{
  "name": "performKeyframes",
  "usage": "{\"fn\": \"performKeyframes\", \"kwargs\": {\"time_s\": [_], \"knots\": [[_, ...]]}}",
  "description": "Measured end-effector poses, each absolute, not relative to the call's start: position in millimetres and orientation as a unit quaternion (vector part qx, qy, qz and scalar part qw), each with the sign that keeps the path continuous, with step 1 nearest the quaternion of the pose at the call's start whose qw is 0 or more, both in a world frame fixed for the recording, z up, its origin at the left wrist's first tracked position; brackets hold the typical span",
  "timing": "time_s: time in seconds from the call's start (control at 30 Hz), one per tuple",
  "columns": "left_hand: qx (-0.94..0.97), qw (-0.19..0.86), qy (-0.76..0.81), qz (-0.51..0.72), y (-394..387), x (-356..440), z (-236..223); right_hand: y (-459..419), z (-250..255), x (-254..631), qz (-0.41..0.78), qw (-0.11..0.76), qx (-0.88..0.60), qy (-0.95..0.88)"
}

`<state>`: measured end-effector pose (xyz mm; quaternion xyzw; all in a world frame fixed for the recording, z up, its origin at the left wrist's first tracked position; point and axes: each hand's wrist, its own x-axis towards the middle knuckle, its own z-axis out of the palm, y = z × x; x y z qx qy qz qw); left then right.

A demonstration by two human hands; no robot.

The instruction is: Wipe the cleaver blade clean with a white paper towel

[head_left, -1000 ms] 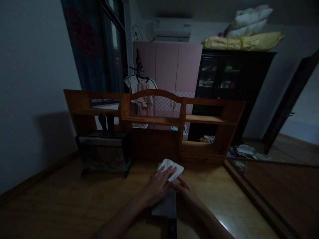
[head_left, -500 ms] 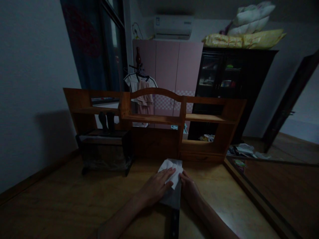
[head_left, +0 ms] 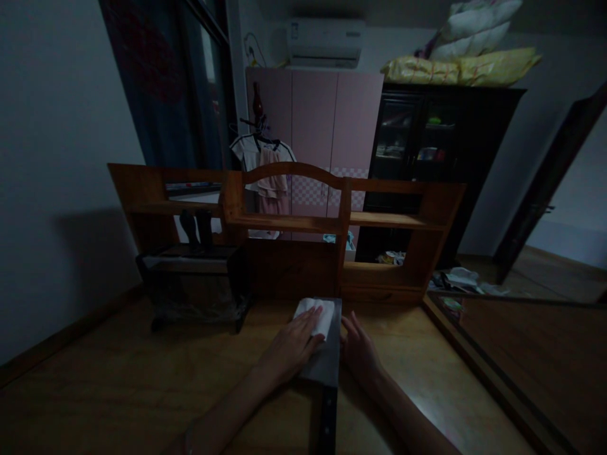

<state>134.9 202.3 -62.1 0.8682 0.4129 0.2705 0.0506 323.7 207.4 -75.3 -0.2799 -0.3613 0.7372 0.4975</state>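
Note:
A cleaver lies on the wooden tabletop, its broad blade pointing away from me and its black handle towards me. My left hand holds a folded white tissue down on the blade, fingers stretched over it and thumb out to the side. Just beside the blade's right edge is my right hand, with its fingers apart and nothing seen in them. Whether its fingertips touch the edge I cannot tell.
A dark knife block with black-handled tools stands at the left. Behind the cleaver runs a wooden shelf unit. A raised wooden rim borders the tabletop on the right.
The tissue and my left hand have slid left on the blade, baring its right strip. My right hand's fingers have loosened from the blade edge. The view has shifted slightly.

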Motion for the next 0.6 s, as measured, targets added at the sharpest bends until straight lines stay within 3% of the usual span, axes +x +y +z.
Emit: {"fn": "performKeyframes", "kwargs": {"time_s": [0.17, 0.6], "knots": [[0.872, 0.08, 0.393, 0.283, 202, 137, -58, 207, -78, 324, 0.771, 0.473, -0.259, -0.339], [0.921, 0.124, 0.301, 0.216, 181, 147, -45, 205, -70, 325, 0.783, 0.52, -0.203, -0.276]]}}
